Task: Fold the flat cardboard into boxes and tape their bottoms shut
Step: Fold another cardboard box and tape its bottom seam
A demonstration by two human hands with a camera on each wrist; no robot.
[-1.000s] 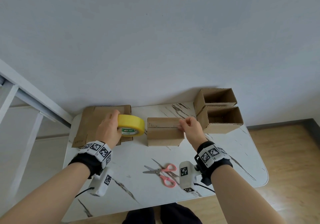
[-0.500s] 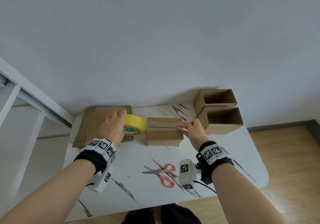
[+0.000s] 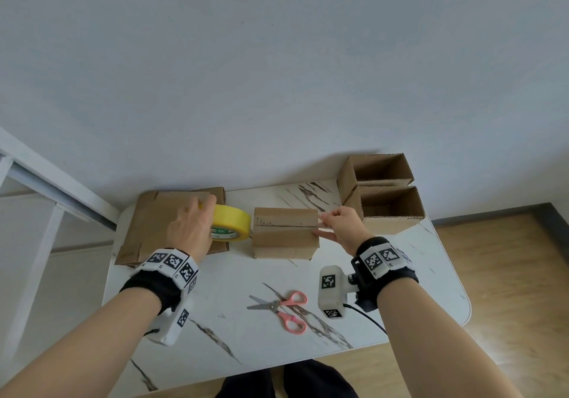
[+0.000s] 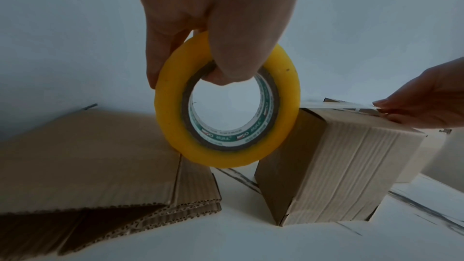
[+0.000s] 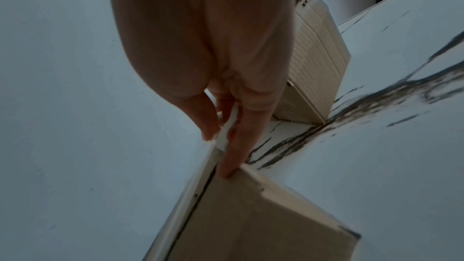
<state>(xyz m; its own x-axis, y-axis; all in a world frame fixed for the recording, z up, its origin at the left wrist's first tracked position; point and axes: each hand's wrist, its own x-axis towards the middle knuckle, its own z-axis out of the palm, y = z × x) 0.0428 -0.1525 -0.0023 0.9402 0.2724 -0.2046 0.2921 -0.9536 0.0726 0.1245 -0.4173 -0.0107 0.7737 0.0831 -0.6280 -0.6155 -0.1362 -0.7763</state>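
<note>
With the upturned box (image 3: 284, 234) mid-table, the left hand (image 3: 191, 231) grips the tape roll (image 3: 231, 223) at its 9 o'clock side while the right hand (image 3: 340, 228) pinches the tape end at 3 o'clock: keep the strip taut, centred over the seam, then press it down.

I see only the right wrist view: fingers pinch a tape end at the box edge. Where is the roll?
Observer: The left hand holds the yellow tape roll at the left side of the box.
Operator: Does the strip cross the top?
Observer: Yes, the tape strip stretches over it from roll to right hand.
Operator: And scissors?
Observer: Pink scissors lie on the table, nearer the person than the box.
</note>
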